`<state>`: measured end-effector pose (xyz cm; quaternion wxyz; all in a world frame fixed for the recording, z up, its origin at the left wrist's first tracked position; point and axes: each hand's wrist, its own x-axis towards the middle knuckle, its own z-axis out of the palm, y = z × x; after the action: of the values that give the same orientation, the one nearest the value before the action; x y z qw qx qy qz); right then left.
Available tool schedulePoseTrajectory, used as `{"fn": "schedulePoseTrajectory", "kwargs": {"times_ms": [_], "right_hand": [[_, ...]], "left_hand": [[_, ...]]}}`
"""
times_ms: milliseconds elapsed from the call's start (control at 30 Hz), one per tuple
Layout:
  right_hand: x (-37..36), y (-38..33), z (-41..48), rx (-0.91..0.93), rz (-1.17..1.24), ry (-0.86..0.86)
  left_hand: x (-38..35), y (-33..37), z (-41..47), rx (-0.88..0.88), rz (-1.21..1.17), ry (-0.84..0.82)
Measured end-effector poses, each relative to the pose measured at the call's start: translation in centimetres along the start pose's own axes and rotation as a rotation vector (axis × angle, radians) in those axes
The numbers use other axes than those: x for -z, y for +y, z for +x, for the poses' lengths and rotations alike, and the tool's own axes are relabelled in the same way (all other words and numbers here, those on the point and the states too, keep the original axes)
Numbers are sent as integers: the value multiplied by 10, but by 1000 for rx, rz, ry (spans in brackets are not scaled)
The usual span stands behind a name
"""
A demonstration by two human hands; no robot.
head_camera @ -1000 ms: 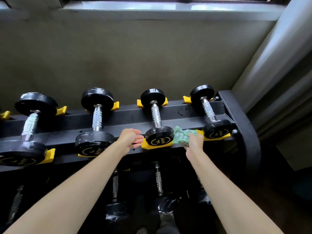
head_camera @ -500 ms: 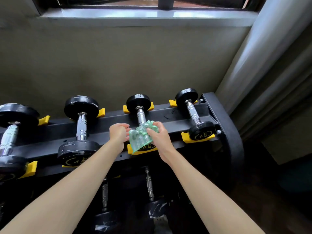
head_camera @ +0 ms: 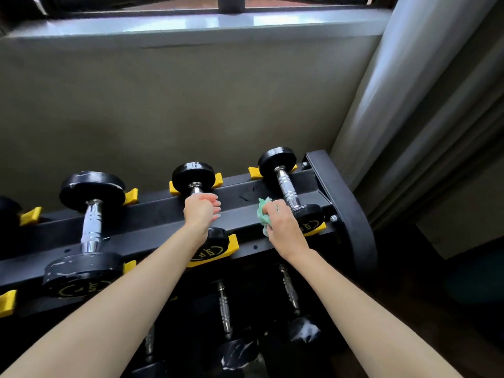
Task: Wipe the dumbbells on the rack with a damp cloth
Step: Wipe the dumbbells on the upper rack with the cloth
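On the rack (head_camera: 240,192), top tier, the left hand (head_camera: 201,212) curls its fingers over the 2nd dumbbell (head_camera: 192,175) from the right. The right hand (head_camera: 282,225) clutches the bunched green cloth (head_camera: 262,214) in curled fingers, just beside the end dumbbell (head_camera: 288,191).

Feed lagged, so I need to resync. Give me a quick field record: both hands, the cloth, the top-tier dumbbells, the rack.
left hand: fingers curled over the handle of the second dumbbell from the right, top tier
right hand: grips the green cloth, bunched
cloth position: just left of the rightmost dumbbell handle; contact cannot be told
large dumbbell: further left, untouched, white scuffs on both heads
rack: black, with yellow cradles
lower-tier dumbbells: in shadow, untouched
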<state>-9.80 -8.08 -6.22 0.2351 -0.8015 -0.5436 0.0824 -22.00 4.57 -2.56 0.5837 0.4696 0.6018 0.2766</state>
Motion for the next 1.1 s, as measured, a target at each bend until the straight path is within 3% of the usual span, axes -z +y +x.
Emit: {"fn": "schedulePoseTrajectory", "kwargs": {"times_ms": [100, 267, 533, 700, 900, 1100], "right_hand": [[8, 11, 7, 17, -9, 80], [29, 33, 11, -109, 94, 298], [65, 80, 6, -728, 351, 431], [84, 81, 17, -800, 411, 548], [81, 43, 55, -708, 535, 457], [42, 8, 97, -615, 640, 172]], "left_hand": [[-11, 4, 2, -20, 38, -9], [-24, 3, -1, -18, 77, -22], [-24, 1, -2, 18, 91, -14], [-15, -2, 7, 49, 80, 41], [0, 5, 11, 49, 33, 83], [35, 11, 24, 80, -8, 187]]}}
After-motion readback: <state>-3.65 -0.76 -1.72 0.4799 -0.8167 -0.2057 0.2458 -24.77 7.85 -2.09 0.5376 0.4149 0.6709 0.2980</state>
